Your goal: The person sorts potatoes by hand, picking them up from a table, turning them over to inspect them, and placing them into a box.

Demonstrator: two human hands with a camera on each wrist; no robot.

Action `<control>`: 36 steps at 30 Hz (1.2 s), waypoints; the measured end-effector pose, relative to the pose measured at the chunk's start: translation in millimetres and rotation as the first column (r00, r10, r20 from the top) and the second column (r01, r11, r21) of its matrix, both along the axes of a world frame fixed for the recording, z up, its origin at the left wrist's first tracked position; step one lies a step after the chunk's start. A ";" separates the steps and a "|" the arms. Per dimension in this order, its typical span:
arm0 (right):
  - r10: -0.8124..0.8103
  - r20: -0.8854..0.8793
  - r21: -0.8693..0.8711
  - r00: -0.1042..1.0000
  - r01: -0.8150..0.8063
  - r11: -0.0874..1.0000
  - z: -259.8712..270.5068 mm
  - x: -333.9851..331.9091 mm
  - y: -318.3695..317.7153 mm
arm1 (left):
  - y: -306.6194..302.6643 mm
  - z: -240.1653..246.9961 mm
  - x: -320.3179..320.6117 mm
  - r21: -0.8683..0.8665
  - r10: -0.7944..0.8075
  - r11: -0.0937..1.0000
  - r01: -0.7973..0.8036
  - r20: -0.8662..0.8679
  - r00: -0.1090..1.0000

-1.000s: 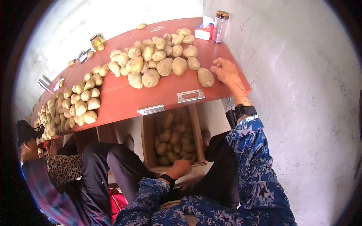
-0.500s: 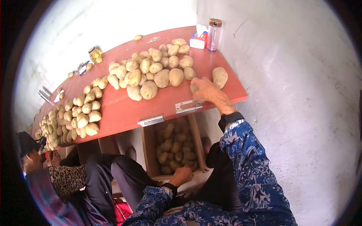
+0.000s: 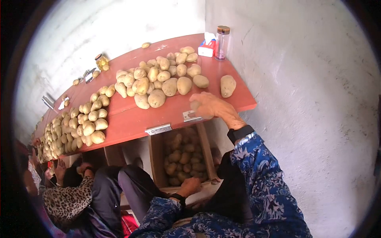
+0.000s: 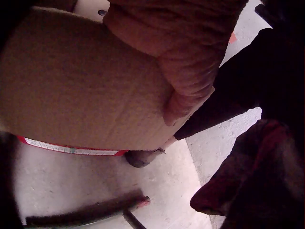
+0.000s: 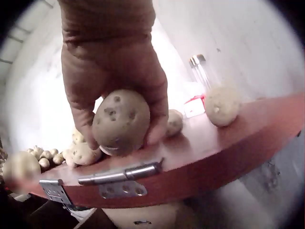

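My right hand holds a potato between thumb and fingers, over the front of the red table near a metal hinge. To its right a single potato lies by itself. A heap of potatoes spreads to the left, its nearest potato just beyond my fingers. Down below, my left hand grips the near rim of a cardboard box of potatoes. In the left wrist view its thumb presses on the box's outer side; the other fingers are hidden there.
Another potato heap runs along the table's left side. A tissue box and a clear bottle stand at the back right, beside the wall. A second person's leopard-print sleeve and knees are close on my left.
My right hand has moved left, leaving one potato at the right and taking up the one nearer the edge. The heap's end potato has turned sideways. My left hand stays on the box.
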State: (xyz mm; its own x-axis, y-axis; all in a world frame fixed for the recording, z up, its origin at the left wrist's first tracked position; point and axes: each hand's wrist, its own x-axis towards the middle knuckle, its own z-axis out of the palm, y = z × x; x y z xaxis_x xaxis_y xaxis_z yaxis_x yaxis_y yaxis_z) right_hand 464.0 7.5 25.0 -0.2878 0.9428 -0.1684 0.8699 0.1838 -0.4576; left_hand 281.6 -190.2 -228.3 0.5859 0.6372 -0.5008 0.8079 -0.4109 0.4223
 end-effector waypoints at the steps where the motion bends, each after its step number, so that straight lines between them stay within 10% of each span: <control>1: 0.109 -0.059 0.000 0.992 -0.109 0.994 1.0 -1.7 -0.9 | 0.1 1.2 -0.7 0.022 0.001 1.000 -0.003 0.072 0.997; 8: 0.453 -0.187 0.068 0.872 -0.448 0.891 11.2 -17.0 -36.8 | -2.0 9.1 0.2 0.020 0.048 0.999 -0.049 0.020 0.999; 14: 0.186 -0.489 0.245 0.852 -0.071 0.967 -3.7 30.0 -1.3 | -2.9 -27.5 -2.0 0.025 -0.011 1.000 0.011 0.000 1.000; 21: -0.393 -0.643 0.244 0.657 0.662 0.708 -7.1 76.7 28.5 | -3.0 8.1 -1.1 0.039 0.054 0.998 -0.057 0.068 0.996; 27: -0.375 -0.501 0.485 0.780 0.612 0.624 -49.0 99.6 61.7 | -3.7 -4.7 1.2 -0.010 0.054 0.999 -0.054 0.035 0.998; 36: -0.458 -0.413 0.277 0.788 0.587 0.761 -59.5 91.5 61.3 | 0.9 5.6 1.4 -0.007 0.046 0.999 -0.046 -0.034 0.998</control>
State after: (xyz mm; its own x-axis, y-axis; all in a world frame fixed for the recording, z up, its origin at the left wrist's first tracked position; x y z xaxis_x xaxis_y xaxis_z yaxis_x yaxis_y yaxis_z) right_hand 555.5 68.9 -34.4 0.2954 0.9263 0.2336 0.7074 -0.0478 -0.7052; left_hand 283.0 -189.3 -222.7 0.5391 0.6591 -0.5244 0.8395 -0.3702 0.3977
